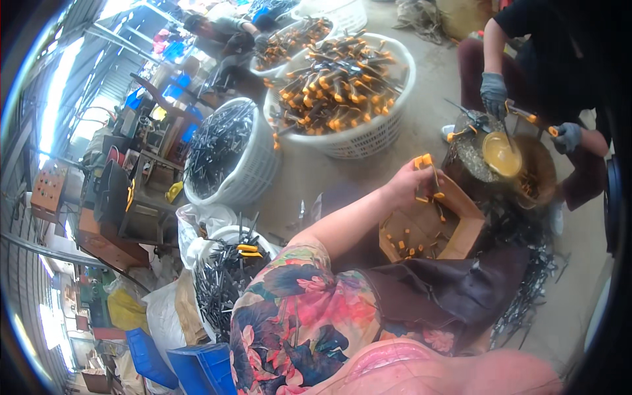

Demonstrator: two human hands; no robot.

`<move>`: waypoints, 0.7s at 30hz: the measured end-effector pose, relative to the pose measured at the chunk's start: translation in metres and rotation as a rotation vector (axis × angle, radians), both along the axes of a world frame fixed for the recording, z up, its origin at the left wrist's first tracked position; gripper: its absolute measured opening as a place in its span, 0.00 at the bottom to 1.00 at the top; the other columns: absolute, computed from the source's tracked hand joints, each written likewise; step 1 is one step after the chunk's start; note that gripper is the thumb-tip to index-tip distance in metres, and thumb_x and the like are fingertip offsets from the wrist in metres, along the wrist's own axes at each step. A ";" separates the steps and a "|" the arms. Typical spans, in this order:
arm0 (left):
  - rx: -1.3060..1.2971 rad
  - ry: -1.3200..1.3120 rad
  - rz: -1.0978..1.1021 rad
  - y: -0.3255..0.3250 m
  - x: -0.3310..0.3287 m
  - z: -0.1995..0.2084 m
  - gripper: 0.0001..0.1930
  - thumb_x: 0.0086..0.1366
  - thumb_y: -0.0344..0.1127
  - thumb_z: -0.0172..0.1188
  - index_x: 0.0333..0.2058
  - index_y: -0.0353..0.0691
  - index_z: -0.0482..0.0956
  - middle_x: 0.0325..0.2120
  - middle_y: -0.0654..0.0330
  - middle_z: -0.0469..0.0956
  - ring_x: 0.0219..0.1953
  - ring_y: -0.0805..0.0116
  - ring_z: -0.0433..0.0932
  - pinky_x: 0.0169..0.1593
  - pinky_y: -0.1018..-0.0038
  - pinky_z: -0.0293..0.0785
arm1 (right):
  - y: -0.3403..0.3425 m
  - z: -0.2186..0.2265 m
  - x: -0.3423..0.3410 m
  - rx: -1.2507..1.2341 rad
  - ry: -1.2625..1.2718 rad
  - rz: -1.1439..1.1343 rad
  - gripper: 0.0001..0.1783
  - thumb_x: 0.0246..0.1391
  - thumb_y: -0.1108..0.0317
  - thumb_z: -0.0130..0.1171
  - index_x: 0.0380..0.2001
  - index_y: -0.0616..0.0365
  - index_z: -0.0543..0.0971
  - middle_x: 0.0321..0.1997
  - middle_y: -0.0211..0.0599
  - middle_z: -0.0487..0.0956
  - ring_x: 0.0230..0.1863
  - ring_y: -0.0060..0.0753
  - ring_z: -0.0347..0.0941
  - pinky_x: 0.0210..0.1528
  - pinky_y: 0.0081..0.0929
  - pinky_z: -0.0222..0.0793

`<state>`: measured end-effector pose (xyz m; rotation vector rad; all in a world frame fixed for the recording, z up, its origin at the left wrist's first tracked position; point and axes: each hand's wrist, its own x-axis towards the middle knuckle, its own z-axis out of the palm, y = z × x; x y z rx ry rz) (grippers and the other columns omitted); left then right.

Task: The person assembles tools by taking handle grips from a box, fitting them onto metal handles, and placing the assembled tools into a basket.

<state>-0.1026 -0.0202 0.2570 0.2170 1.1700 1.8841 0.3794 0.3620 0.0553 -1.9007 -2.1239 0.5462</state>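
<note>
My left hand (pixel 409 185) is raised over the near side of an open brown box (pixel 464 237), its fingers closed on small orange-and-black pieces (pixel 424 162). One orange-tipped piece hangs below the fingers toward the box. Inside the box lie several loose small pieces with orange ends (pixel 409 251). A dark brown apron (pixel 454 286) covers my lap beside the box. My right hand does not show.
Left of me stand a white bucket of black metal bars (pixel 224 289) and a white basket of dark bars (pixel 220 151). Farther off, a large basket (pixel 352 145) is heaped with orange-tipped tools. At right, a gloved co-worker (pixel 494 92) handles an orange-handled tool above a yellow dish (pixel 501 157).
</note>
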 end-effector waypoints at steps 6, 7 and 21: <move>0.016 -0.041 0.055 0.004 -0.002 -0.001 0.15 0.68 0.31 0.48 0.53 0.46 0.63 0.40 0.56 0.76 0.42 0.63 0.77 0.38 0.68 0.76 | -0.012 0.004 0.009 0.032 0.042 -0.076 0.21 0.56 0.62 0.55 0.50 0.62 0.73 0.47 0.37 0.76 0.45 0.32 0.72 0.49 0.28 0.67; 0.031 -0.062 0.072 0.005 -0.001 0.001 0.15 0.67 0.30 0.48 0.53 0.46 0.63 0.41 0.56 0.76 0.42 0.63 0.77 0.38 0.69 0.76 | -0.013 0.005 0.012 0.035 0.047 -0.085 0.21 0.56 0.62 0.55 0.50 0.62 0.73 0.47 0.37 0.76 0.45 0.32 0.72 0.49 0.28 0.67; 0.062 0.009 0.028 -0.004 0.001 0.002 0.14 0.67 0.31 0.49 0.51 0.45 0.65 0.39 0.56 0.77 0.41 0.64 0.78 0.39 0.68 0.78 | -0.037 0.021 0.030 0.106 0.097 -0.183 0.22 0.57 0.60 0.55 0.50 0.64 0.73 0.45 0.38 0.76 0.42 0.31 0.72 0.46 0.27 0.68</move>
